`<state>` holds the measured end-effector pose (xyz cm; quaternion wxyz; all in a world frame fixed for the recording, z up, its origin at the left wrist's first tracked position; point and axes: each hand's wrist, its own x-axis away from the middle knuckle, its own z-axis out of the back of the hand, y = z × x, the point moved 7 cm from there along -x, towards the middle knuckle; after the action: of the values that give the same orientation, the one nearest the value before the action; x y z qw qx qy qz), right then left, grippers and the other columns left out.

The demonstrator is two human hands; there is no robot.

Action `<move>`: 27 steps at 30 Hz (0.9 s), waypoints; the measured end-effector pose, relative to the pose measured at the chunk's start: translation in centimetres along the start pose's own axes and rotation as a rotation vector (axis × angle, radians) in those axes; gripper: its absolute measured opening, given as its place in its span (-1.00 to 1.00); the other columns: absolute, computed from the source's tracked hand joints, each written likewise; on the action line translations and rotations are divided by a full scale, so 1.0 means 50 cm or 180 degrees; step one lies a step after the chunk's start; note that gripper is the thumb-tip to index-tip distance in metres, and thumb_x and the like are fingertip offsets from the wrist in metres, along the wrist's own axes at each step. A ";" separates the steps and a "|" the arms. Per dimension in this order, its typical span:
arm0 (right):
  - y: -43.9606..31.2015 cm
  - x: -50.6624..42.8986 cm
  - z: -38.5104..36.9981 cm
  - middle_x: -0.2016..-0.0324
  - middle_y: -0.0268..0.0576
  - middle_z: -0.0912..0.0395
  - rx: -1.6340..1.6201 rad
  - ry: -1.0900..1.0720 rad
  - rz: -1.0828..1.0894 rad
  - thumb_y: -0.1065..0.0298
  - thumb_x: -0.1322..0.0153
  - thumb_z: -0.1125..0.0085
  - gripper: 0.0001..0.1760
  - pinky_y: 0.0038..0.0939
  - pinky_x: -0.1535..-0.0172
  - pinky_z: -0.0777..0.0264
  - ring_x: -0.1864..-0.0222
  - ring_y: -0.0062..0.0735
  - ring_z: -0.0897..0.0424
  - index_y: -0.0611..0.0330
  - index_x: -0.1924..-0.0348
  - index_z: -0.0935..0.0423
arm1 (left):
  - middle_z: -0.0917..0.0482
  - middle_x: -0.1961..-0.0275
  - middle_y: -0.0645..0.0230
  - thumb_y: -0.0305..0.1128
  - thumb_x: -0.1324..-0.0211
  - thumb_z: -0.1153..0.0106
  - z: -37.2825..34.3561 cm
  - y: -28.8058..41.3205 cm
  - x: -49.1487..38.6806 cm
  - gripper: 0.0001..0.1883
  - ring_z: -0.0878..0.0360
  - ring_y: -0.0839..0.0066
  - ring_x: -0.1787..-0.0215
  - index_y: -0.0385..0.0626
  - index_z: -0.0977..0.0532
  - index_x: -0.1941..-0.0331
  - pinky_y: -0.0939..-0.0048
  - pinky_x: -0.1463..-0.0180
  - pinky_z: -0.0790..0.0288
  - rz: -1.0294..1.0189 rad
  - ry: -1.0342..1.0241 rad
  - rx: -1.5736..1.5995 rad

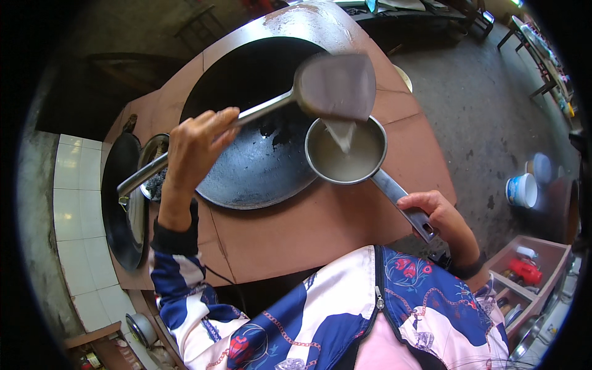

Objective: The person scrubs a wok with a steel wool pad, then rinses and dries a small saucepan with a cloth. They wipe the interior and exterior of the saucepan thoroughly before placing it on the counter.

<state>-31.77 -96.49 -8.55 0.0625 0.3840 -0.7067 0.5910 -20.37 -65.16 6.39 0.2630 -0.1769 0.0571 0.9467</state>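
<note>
My left hand [199,143] grips the metal handle of a wok spatula [335,85], whose broad blade is blurred and tilted over a metal saucepan [346,150]. Cloudy liquid runs off the blade's edge into the saucepan, which holds more of the same liquid. The saucepan's handle is in my right hand [432,210], above the near right part of the tiled stove top. Beneath the spatula lies a large dark wok [259,171] set into the stove, wet inside; the saucepan's left edge overlaps its rim in this view.
A tiled stove top [296,231] surrounds the wok. At the left stand a dark pan or lid [115,217] and a metal bowl [150,148] with a dark scrubber in it. White buckets [521,190] are on the floor at right, near an open compartmented drawer [541,245].
</note>
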 end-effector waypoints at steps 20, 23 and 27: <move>-0.022 -0.074 -0.049 0.12 -0.06 -0.51 0.0635 -0.0181 0.0654 0.66 -0.23 0.26 -0.56 -0.43 -0.07 -0.27 0.03 -0.35 -0.44 0.38 0.07 -0.47 | -0.55 0.46 -0.01 -0.34 0.02 -0.13 -0.501 -0.357 0.189 -0.82 -0.56 0.07 0.37 -0.22 -0.53 0.40 0.19 0.30 -0.39 0.2321 -0.1316 0.0787; -0.020 -0.107 -0.085 0.12 -0.07 -0.51 0.0648 -0.0292 0.0915 0.62 -0.28 0.25 -0.59 -0.44 -0.04 -0.29 0.05 -0.36 -0.45 0.35 0.05 -0.46 | -0.56 0.45 -0.01 -0.34 0.02 -0.12 -0.556 -0.416 0.220 -0.82 -0.56 0.08 0.36 -0.22 -0.54 0.42 0.18 0.31 -0.40 0.2546 -0.1590 0.0731; 0.005 -0.142 -0.106 0.16 -0.11 -0.52 0.0211 -0.0346 0.0826 0.54 -0.31 0.14 -0.67 -0.44 0.01 -0.31 0.11 -0.43 -0.46 0.34 0.10 -0.49 | -0.52 0.18 -0.05 -0.34 -0.01 -0.05 -0.559 -0.418 0.235 -0.78 -0.48 0.00 0.13 -0.16 -0.48 0.25 0.12 0.11 -0.39 0.1682 -0.2036 -0.0374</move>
<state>-28.93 -88.48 -11.02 -0.0654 0.3227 -0.7329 0.5954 -10.41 -47.30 -24.25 0.0050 0.1320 -0.0381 0.9905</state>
